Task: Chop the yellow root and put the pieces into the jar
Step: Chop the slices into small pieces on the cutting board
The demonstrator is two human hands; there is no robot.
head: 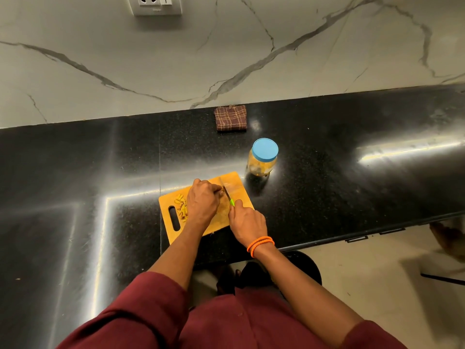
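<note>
- The yellow root itself is almost wholly hidden: the left hand [202, 201] lies curled over it on the cutting board [236, 183], fingertips bunched right beside the blade, and only a dark sliver shows at the fingertips, too small to say how much of the root remains.
- The right hand [247, 222] is wrapped round the knife [226, 191]; its handle is covered except for a short green stub above the fist, while the blade runs up and away across the board.
- Whether the blade's edge touches the board or the root cannot be told.
- A small heap of cut yellow pieces [181, 206] lies on the left part of the board, just beside the handle slot [174, 218] and partly tucked behind the left hand.
- The jar [263, 158] stands upright on the black counter [352, 187] just beyond the board's far right corner, not touching it; its blue lid [265, 149] is on, and yellowish contents show blurrily through the wall.
- A folded brown checked cloth [231, 118] lies against the marble-patterned wall [176, 59], well behind the jar.
- A white socket plate [158, 5] is cut off by the upper edge.
- Orange bands [260, 244] circle the right wrist; maroon sleeves [141, 306] fill the foreground.
- Strong glare streaks the counter, washing out parts of its surface.
</note>
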